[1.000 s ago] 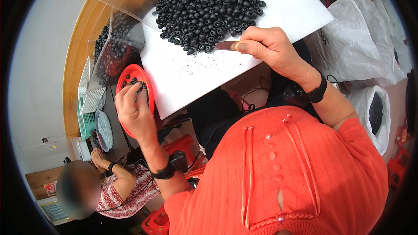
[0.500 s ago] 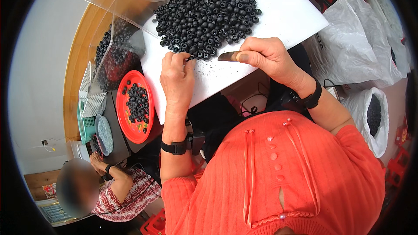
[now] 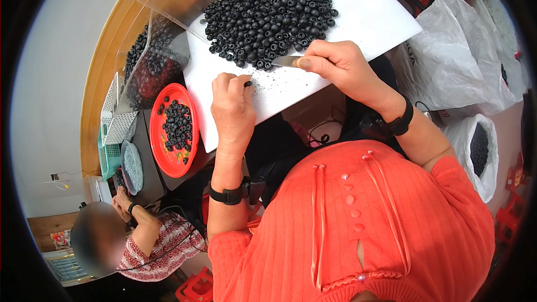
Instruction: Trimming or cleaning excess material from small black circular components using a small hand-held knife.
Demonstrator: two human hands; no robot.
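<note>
My left hand point(image 3: 232, 106) is closed in a pinch on a small round black part point(image 3: 248, 84), mostly hidden by the fingers, over the near edge of the white board point(image 3: 369, 22). In my right hand point(image 3: 341, 72) is a small knife point(image 3: 284, 61). Its short blade points left and touches or hangs just above the near edge of a heap of black parts point(image 3: 274, 11). These parts are round, and many show a hole. Dark crumbs lie scattered on the board between my hands.
Left of the board stands a red tray point(image 3: 182, 91) with more black parts. Clear plastic bins point(image 3: 179, 50) are behind it. A co-worker's hands point(image 3: 122, 201) are at the lower left. White sacks point(image 3: 447, 50) stand at the right, and a red stool point(image 3: 196, 288) is below.
My left hand has drawn back a little toward me and right, away from the heap. The knife has shifted slightly up and left, to the heap's edge.
</note>
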